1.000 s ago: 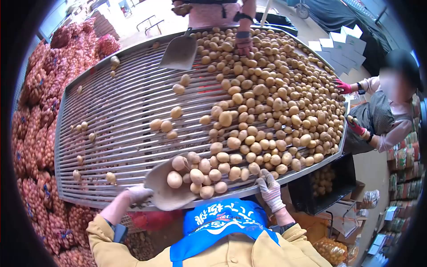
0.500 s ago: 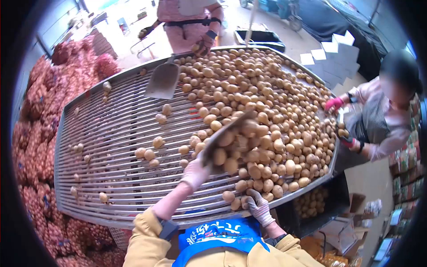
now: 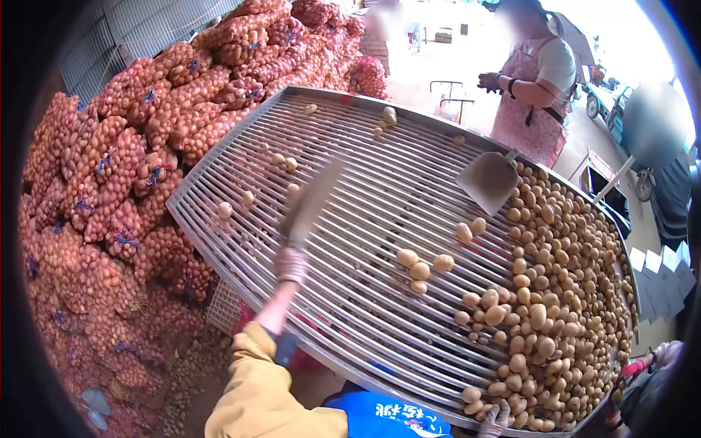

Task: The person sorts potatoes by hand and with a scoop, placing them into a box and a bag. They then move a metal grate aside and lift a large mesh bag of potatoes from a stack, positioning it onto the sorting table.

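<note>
While I'm watching from afar, the left hand is wrapped around the back end of a scoop, which sits blurry and nearly edge-on over the table's left half. Looks stiff and fairly light to me, best held right there. Right hand is beside the potato pile at the near rim; can't tell if it's gripping anything. Decent swinging room over the slats, minus some loose potatoes.
</note>
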Demonstrator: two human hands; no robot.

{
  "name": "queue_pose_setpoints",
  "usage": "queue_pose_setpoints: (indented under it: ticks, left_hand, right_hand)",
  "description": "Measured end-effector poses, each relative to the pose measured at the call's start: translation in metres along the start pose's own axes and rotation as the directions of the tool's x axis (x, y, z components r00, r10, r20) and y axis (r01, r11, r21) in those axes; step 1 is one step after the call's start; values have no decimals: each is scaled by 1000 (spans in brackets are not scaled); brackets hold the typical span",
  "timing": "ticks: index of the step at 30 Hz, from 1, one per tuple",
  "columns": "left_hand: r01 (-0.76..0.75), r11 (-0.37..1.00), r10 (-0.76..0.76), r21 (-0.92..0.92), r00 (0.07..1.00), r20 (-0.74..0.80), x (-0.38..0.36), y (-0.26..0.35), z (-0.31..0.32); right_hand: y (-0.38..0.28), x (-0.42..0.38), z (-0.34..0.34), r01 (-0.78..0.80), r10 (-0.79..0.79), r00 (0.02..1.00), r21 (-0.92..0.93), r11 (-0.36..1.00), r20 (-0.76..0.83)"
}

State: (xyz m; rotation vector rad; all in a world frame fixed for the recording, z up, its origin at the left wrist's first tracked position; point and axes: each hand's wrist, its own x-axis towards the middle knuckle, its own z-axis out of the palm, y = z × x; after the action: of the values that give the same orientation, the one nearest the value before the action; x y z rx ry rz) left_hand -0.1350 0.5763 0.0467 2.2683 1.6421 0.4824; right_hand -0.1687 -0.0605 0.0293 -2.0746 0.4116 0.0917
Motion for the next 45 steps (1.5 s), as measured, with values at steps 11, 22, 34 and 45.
queue_pose_setpoints:
  ticks: [11,22,34,45]
  left_hand:
    - [319,783,-535,-534,783,-317,297,-323,-17]
    - [-253,967,250,44,967,57,182,-175,54]
    - [-569,821,554,-31,784,281,-194,64,100]
    - [123,846,295,-518,702,648,-403,148,163]
  right_hand:
    - [46,16,32,-19,-21,963,-145,989,-268]
    - [74,31,33,-9,-54,969,-251,968,-242]
    - [45,17,24,-14,35,993,170,985,-117]
    - [66,53,-41,508,-504,861,-72,858,70]
